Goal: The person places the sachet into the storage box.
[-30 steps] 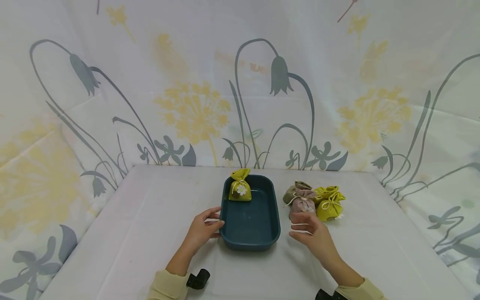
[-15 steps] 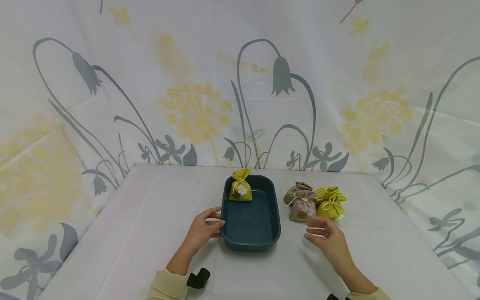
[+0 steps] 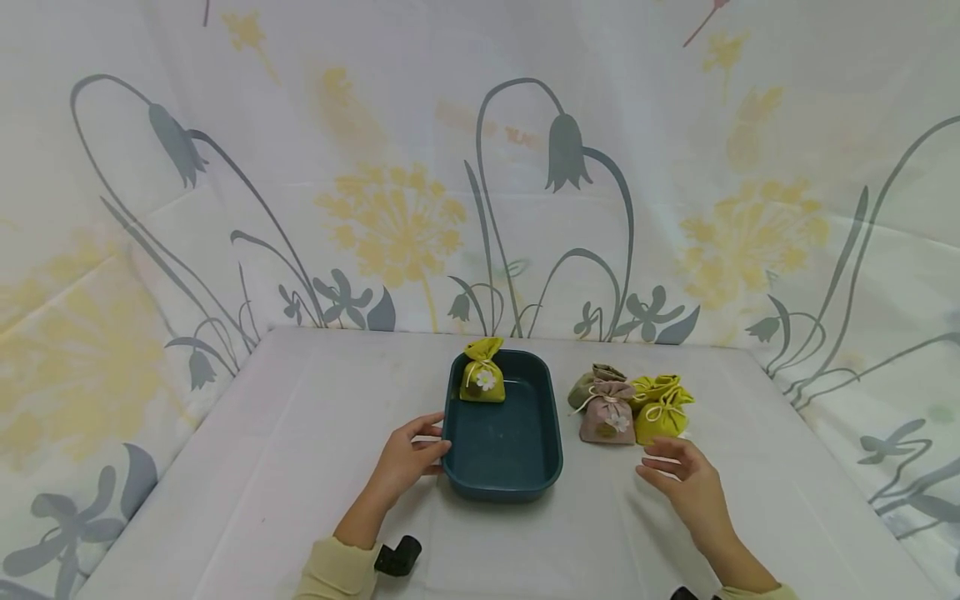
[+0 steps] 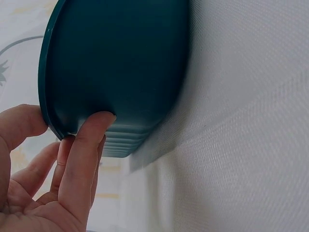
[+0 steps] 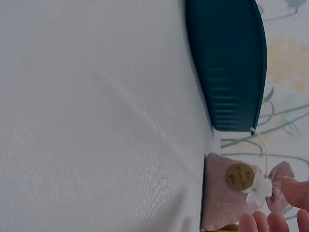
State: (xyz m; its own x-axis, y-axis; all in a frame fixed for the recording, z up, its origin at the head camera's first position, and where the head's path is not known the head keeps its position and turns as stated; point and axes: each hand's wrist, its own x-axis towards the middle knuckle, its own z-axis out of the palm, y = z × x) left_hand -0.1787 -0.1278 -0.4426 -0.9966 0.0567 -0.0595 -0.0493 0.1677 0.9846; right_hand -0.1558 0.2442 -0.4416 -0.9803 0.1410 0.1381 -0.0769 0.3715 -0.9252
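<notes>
A dark teal plastic bin [image 3: 501,450] sits mid-table in the head view, with a yellow-green drawstring pouch [image 3: 480,387] bearing a white flower at its far left. At the bin's left side my left hand [image 3: 405,458] holds the rim, fingertips at the edge and outer wall [image 4: 120,72] in the left wrist view. My right hand [image 3: 693,487], fingers loosely bent and holding nothing, hovers just in front of the yellow-green pouches [image 3: 660,423]. Left of those stands a pink pouch [image 3: 606,421] with a white flower; a grey-green pouch [image 3: 581,392] is partly hidden behind.
White cloth [image 3: 300,450] covers the table. Behind it hangs a flower-printed curtain [image 3: 390,125]. The pouch group stands a short gap to the right of the bin. A black wrist camera mount [image 3: 398,557] sits at the left sleeve.
My right hand has moved rightward from the front of the pink pouch to the front of the yellow-green ones. The left hand, bin and pouches stay as they were.
</notes>
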